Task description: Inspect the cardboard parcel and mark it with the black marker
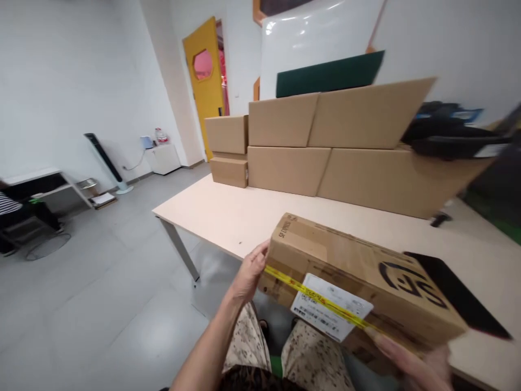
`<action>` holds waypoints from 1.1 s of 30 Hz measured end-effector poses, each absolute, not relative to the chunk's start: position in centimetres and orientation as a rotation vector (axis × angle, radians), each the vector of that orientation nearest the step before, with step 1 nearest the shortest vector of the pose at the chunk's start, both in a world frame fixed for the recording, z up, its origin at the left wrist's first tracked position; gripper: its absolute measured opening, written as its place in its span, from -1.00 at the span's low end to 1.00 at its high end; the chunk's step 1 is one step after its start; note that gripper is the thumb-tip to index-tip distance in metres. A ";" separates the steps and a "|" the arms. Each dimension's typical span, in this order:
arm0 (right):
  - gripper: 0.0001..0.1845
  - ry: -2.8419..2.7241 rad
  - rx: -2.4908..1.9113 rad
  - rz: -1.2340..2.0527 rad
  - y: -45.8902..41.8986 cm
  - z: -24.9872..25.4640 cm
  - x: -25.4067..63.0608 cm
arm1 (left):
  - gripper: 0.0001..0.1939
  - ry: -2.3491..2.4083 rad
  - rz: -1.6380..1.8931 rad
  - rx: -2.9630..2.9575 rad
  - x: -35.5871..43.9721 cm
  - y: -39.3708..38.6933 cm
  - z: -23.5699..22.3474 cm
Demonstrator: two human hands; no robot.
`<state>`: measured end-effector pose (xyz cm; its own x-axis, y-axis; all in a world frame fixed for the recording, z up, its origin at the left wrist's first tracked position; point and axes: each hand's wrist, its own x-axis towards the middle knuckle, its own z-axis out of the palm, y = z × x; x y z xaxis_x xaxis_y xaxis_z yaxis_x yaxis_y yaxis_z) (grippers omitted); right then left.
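Note:
A brown cardboard box [362, 271] with a black logo, a white shipping label [330, 307] and a yellow tape measure [321, 297] stretched across its side rests tilted at the near edge of a pale table [228, 217]. My left hand [250, 274] presses the tape's end against the box's left end, fingers closed on it. My right hand [415, 361] holds the box's lower right corner, fingers pressing the tape there.
Several plain cardboard boxes [325, 146] are stacked along the table's far side, with a whiteboard behind. A black flat object [459, 296] lies right of the box. A yellow door, a small white cabinet and grey floor lie to the left.

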<state>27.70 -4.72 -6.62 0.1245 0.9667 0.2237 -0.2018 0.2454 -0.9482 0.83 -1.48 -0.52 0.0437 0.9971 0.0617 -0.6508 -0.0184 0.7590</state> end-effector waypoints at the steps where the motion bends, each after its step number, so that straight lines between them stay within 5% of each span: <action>1: -0.21 -1.008 -0.945 1.096 -5.1 -6.0 27.5 | -0.20 0.594 1.400 0.776 0.4 -1.6 -0.5; 3: -0.19 -0.829 -0.926 1.212 -5.3 -4.8 26.8 | -0.12 0.589 1.287 0.964 0.1 -1.9 -0.4; 16: 0.07 -0.671 -0.751 1.438 -5.3 -0.2 25.1 | -0.49 0.846 1.311 0.817 1.6 -1.9 -1.1; 27: -0.24 -0.584 -0.729 1.460 -5.9 -1.7 25.0 | -0.10 0.899 1.325 0.786 1.6 -4.8 0.5; 33: -0.18 -0.456 -0.675 1.396 -6.3 -2.2 23.2 | 0.09 0.932 1.574 0.764 1.6 -4.1 -0.1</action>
<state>23.21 -6.30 -2.17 0.1372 0.9860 -0.0950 -0.7393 0.0381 -0.6723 1.59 -4.14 -0.12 -0.1922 0.9813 -0.0020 -0.4740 -0.0911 0.8758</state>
